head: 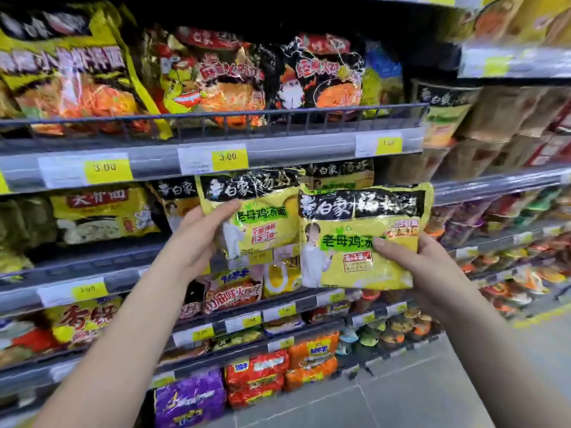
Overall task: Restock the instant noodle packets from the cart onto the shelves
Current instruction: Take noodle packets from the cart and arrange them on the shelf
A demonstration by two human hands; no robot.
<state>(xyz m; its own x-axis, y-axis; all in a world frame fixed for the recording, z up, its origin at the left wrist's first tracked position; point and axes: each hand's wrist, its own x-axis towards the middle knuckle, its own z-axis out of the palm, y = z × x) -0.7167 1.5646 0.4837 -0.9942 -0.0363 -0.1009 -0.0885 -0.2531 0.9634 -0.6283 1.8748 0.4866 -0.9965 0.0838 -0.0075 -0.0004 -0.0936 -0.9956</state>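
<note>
Two yellow noodle packets with black tops are held up in front of the second shelf. My left hand (pixel 197 239) grips the left packet (pixel 256 211) from its left edge, thumb across the front. My right hand (pixel 411 261) holds the right packet (pixel 364 239) by its lower right side, thumb pressed on the front. The right packet overlaps the left one slightly. Behind them on the shelf (pixel 92 267) stand more packets of the same kind (pixel 343 177). The cart is out of view.
The top shelf (pixel 278 146) with a wire rail carries large red and black noodle packs. Lower shelves hold orange, red and purple multipacks (pixel 256 378). Yellow price tags (pixel 228 157) line the shelf edges. Grey floor tiles (pixel 417 396) lie at the lower right.
</note>
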